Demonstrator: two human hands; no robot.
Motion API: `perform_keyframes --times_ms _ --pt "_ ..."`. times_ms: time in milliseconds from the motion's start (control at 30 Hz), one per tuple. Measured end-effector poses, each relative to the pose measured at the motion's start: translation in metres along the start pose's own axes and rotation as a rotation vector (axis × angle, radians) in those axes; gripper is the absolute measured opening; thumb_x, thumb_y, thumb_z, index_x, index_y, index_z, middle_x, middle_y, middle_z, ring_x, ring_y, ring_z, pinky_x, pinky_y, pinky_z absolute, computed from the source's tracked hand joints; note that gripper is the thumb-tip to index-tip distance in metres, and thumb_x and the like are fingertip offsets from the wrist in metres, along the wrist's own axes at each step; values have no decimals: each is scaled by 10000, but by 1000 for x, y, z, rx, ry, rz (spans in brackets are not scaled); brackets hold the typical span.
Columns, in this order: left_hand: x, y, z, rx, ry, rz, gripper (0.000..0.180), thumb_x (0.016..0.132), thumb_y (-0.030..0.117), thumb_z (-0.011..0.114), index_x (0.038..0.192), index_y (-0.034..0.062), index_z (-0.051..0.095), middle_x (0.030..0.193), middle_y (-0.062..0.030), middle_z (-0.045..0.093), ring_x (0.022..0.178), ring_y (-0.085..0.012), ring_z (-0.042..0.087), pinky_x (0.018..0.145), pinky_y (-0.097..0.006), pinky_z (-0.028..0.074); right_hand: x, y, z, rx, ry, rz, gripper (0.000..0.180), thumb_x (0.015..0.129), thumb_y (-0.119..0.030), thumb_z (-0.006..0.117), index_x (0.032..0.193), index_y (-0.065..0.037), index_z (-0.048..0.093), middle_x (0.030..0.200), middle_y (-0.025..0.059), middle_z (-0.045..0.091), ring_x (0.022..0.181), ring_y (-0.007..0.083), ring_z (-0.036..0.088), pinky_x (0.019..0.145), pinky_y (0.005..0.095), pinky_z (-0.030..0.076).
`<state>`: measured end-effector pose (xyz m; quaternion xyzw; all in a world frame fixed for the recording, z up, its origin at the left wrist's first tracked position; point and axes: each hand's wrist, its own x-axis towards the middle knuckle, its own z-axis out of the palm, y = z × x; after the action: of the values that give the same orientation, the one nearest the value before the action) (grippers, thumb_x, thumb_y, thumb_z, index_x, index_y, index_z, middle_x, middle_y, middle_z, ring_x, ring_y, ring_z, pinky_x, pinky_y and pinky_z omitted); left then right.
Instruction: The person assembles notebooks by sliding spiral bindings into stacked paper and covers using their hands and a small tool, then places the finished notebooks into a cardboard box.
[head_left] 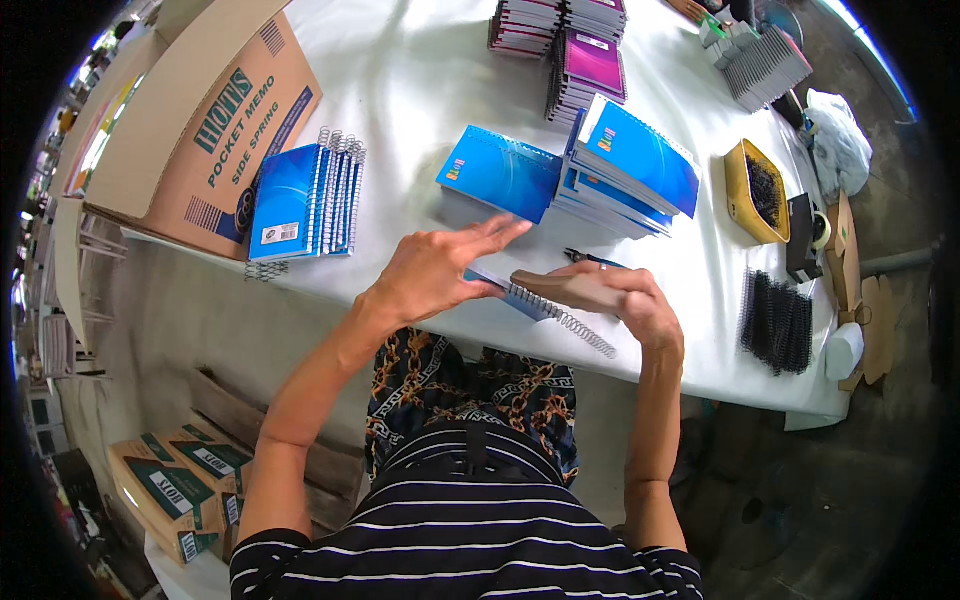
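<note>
At the table's near edge, a small blue notebook is held on edge, a wire coil running along its spine and sticking out past its end. My left hand grips the notebook's left end by the thumb, its upper fingers stretched toward a blue notebook stack. A flat brown, tapered piece, wood or board I cannot tell, is in my right hand, right against the coil. Dark-handled pliers lie just beyond that hand.
More blue notebooks are piled behind. Coil-bound ones stand by a large carton at left; purple ones are at the back. On the right are a yellow bin of black coils, a heap of black coils and a tape roll.
</note>
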<state>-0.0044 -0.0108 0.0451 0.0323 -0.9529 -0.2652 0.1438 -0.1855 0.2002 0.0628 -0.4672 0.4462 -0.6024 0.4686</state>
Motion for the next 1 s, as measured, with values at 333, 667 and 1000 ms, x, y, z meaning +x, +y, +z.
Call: perform_keyframes --times_ms 333,667,1000 --pt "-9 -13 22 -632 194 -182 1031 652 173 876 1518 283 329 1338 -105 605 1204 -247 592 902 -372 535 14 -3 0 -443 60 241 555 876 -451 620 1136 33 701 1195 195 647 1078 296 610 951 387 457" --pt "-13 -18 35 -824 206 -227 1002 658 193 860 1520 184 349 1336 -95 617 1131 -116 590 963 -341 492 17 6 -5 -197 3 146 582 865 -466 650 1150 40 688 1218 167 643 1139 280 576 978 391 428" --pt "-14 -19 35 -875 208 -217 977 673 91 851 1512 215 365 1338 -128 606 1235 -164 555 983 -334 485 37 7 6 -523 83 286 507 880 -451 632 1143 -25 713 1182 158 660 1088 279 601 961 384 444"
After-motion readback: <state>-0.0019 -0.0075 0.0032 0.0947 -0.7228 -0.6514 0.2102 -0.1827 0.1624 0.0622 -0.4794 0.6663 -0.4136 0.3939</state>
